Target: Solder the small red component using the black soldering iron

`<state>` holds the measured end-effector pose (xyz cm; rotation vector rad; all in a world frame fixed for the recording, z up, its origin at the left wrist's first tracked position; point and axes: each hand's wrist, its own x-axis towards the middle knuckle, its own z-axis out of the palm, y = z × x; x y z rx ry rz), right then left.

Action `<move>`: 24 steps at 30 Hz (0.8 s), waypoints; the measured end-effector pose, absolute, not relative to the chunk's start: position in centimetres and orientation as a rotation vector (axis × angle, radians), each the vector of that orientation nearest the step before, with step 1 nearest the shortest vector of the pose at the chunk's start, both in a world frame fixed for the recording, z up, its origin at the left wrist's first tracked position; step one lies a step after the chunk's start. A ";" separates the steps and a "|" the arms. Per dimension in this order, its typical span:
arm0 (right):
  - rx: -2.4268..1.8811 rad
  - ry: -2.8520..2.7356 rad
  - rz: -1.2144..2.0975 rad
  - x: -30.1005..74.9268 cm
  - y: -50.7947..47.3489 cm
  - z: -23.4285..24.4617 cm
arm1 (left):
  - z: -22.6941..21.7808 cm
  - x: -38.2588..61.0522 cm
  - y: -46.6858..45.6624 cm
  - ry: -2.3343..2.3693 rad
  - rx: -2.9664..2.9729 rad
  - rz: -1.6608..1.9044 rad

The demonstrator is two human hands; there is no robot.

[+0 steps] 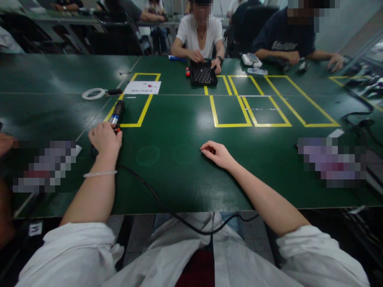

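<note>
My left hand [105, 137] is wrapped over a corded electric screwdriver [117, 113] on the green table. Its black end and a blue and silver band point away from me. A bit of red shows beside my fingers, which cover the rest of the tool. A black cable [143, 181] trails from near this hand over the table's front edge towards my lap. To the right, my right hand [219, 153] rests on the table with fingers curled in, and nothing shows in them. Two faint rings [149, 154] mark the surface between my hands.
Yellow tape outlines [230, 125] divide the green table [179, 187]. A white card [143, 87] and a white cable coil [93, 94] lie at the far left. Opposite, a person handles a black tray [204, 83]. Blurred phone-like items [332, 161] lie on both sides.
</note>
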<state>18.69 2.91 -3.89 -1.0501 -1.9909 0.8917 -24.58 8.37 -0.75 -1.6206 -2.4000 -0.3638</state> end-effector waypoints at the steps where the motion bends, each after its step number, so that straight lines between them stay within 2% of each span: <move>1: -1.052 -1.995 0.891 18.7 2.9 -3.8 | -0.7 -24.5 8.4 -2.410 -1.609 -0.358; 6: -1.057 -2.000 0.894 18.7 2.9 -3.8 | -0.5 -24.7 8.3 -2.469 -1.550 -0.436; 11: -1.057 -2.004 0.906 18.6 2.9 -3.8 | 0.6 -22.6 7.8 -2.285 -1.660 -0.871; 16: -1.056 -1.998 0.931 18.5 2.9 -3.7 | 1.9 -13.6 6.4 -2.099 -2.359 -1.369; 20: -1.003 -1.923 1.040 18.7 3.0 -4.1 | 2.2 -5.6 4.6 -1.978 -3.007 -1.505; 24: -0.880 -1.827 1.192 18.9 3.1 -4.6 | 1.1 -1.9 3.2 -1.913 -3.462 -1.460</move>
